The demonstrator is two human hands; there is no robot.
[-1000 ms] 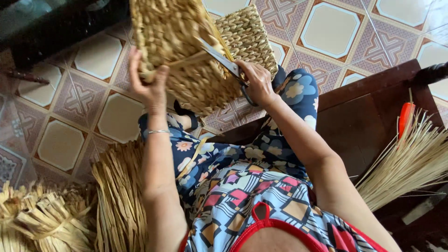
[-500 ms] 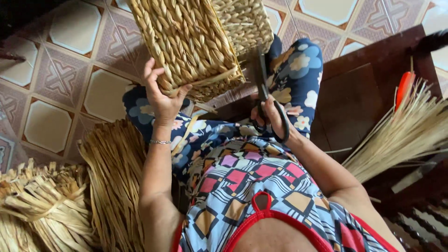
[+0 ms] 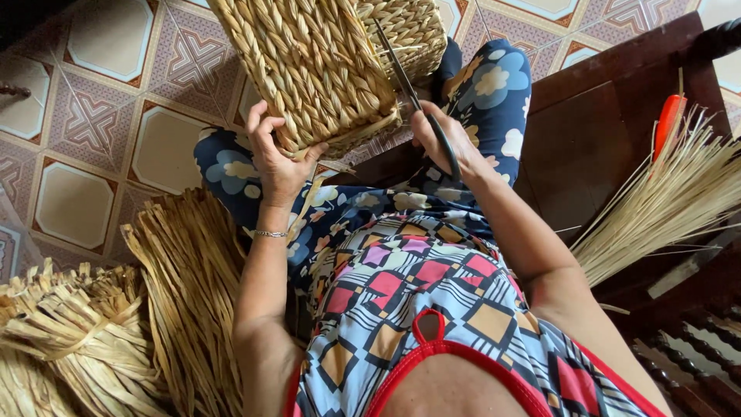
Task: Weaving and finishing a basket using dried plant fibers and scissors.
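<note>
Woven straw basket (image 3: 309, 69) resting on knees, above patterned floor tiles (image 3: 77, 201). Likely light, stiff-walled, rough braid gives good grip; loose strand ends probably fragile. Left hand (image 3: 278, 158) curled around basket's lower rim, thumb over edge: best hold there. Right hand (image 3: 448, 143) just right of basket, closed on dark scissors (image 3: 413, 96), blades pointing up along basket side. Second basket (image 3: 409, 31) behind. Straw bundles (image 3: 185, 286) lower left of basket, thin reeds (image 3: 664, 201) far right.
</note>
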